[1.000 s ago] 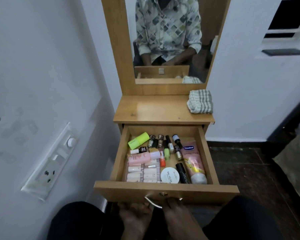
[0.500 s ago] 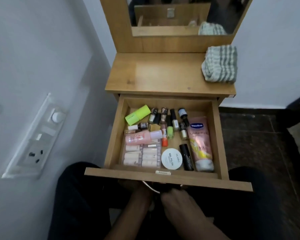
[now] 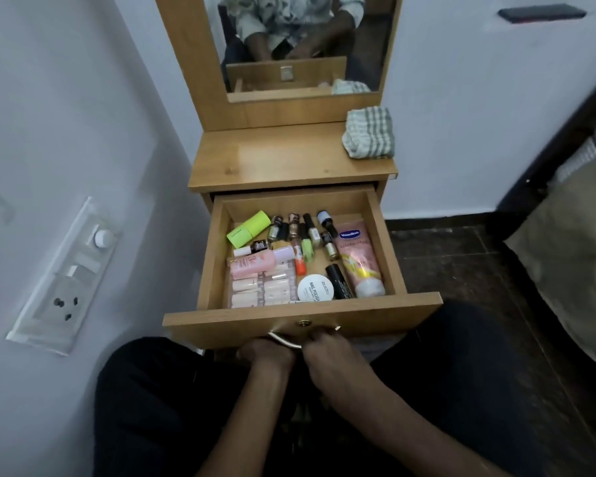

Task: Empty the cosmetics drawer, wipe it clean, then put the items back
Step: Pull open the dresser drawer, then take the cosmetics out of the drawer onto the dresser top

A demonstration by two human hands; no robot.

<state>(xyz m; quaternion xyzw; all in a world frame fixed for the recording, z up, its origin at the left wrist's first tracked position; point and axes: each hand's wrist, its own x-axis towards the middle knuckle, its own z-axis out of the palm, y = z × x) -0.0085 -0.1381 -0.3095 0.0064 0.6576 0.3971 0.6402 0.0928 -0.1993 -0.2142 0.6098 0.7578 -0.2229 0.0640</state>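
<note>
The wooden drawer [image 3: 300, 318] stands pulled out over my lap. Inside lie a pink Vaseline tube [image 3: 358, 259] at the right, a black stick [image 3: 339, 281], a round white jar [image 3: 316, 287], several nail polish bottles [image 3: 307, 234] along the back, a lime green container [image 3: 247, 228], a pink bottle [image 3: 255, 265] and a clear pack of pale tubes [image 3: 262, 289] at the left. My left hand [image 3: 265, 352] and my right hand [image 3: 327, 351] both grip the metal drawer handle [image 3: 286, 341] at the drawer front. A striped folded cloth [image 3: 369, 131] rests on the dresser top [image 3: 272, 160], back right.
A mirror [image 3: 300, 43] rises behind the dresser top and reflects a person's torso. A switch and socket panel [image 3: 64, 273] sits on the white wall to the left. Dark tiled floor [image 3: 461, 256] lies to the right, with bedding [image 3: 572, 242] at the far right edge.
The view tilted down, then back up. The drawer has slid farther out toward me, with both hands still on its handle.
</note>
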